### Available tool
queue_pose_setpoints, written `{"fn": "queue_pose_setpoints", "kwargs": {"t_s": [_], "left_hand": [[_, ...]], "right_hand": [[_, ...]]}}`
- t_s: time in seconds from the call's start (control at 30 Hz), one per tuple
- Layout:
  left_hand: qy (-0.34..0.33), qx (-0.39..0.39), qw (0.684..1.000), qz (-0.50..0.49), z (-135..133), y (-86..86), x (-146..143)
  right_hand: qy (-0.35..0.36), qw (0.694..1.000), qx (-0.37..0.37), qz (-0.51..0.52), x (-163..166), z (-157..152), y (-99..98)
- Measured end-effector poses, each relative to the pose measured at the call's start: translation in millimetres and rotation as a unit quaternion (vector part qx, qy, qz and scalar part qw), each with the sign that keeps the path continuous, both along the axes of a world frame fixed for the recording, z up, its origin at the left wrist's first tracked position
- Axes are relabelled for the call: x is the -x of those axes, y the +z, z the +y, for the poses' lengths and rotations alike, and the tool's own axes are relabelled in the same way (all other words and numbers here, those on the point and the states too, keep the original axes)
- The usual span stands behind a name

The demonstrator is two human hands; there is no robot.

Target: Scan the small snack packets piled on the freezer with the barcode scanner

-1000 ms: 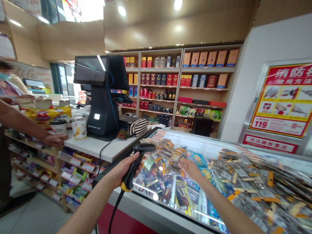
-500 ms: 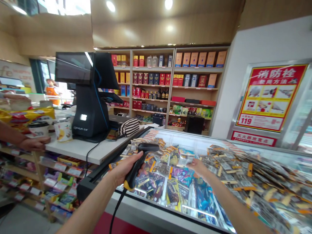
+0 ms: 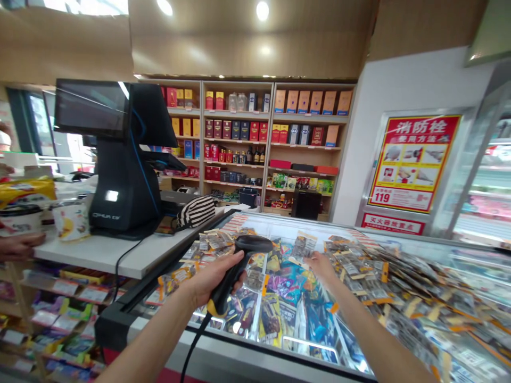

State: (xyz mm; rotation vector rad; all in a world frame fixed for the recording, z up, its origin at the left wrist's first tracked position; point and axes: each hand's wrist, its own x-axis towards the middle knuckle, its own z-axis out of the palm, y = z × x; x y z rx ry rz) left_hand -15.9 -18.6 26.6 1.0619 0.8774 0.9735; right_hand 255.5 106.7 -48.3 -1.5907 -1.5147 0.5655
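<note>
A person's left hand grips a black barcode scanner by its handle above the glass lid of a chest freezer, while the right hand holds up a small clear snack packet just beside the scanner's head. On the white table to the left stands a black till terminal; another person's hand rests at its edge.

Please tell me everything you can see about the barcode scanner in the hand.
The barcode scanner is a black handheld one, seemingly plastic, with a broad head at the top and a yellow band at the base of its handle. A black cable runs down from that base. The left hand grips the handle, holding it tilted above the glass lid of the freezer, head toward the small packet in the right hand.
</note>
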Motion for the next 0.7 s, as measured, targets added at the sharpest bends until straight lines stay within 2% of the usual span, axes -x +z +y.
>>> {"fn": "queue_pose_setpoints", "kwargs": {"t_s": [0.07, 0.13, 0.2, 0.23, 0.27, 0.33, 0.4, 0.47, 0.57, 0.63, 0.7], "left_hand": [[-0.002, 0.005, 1.0, 0.002, 0.6, -2.3, 0.4], [-0.001, 0.009, 1.0, 0.0, 1.0, -4.9, 2.5], [-0.002, 0.008, 1.0, -0.003, 1.2, -6.5, 5.5], [-0.003, 0.007, 1.0, -0.005, 1.2, -6.8, 7.1], [-0.004, 0.007, 1.0, -0.006, 1.0, -6.9, 8.5], [-0.004, 0.009, 1.0, -0.005, 0.7, -6.6, 11.0], [0.002, 0.01, 1.0, -0.003, 0.5, -6.6, 12.9], [0.006, 0.012, 1.0, 0.0, 1.0, -7.8, 14.3], [0.007, 0.015, 1.0, 0.007, 2.5, -10.4, 15.4], [0.007, 0.011, 1.0, 0.008, 2.9, -10.8, 15.0], [0.007, 0.006, 1.0, 0.004, 2.7, -9.5, 13.5]], "right_hand": [[0.012, 0.998, 0.038, 0.04, 2.8, -7.3, 0.6], [0.05, 0.991, 0.116, 0.043, 4.9, -14.0, 0.5], [0.085, 0.979, 0.185, -0.021, 6.0, -16.9, 1.9], [0.092, 0.975, 0.187, -0.082, 6.6, -16.3, 3.5], [0.092, 0.971, 0.156, -0.154, 7.4, -14.2, 5.4], [0.096, 0.955, 0.037, -0.278, 10.4, -6.9, 9.0], [0.136, 0.929, -0.018, -0.343, 15.4, 2.1, 10.7], [0.178, 0.913, 0.012, -0.368, 20.9, 10.0, 10.6], [0.195, 0.904, 0.072, -0.373, 23.8, 17.5, 11.0], [0.191, 0.909, 0.064, -0.366, 20.2, 19.7, 12.3], [0.151, 0.938, 0.021, -0.311, 13.5, 20.4, 12.1]]}}
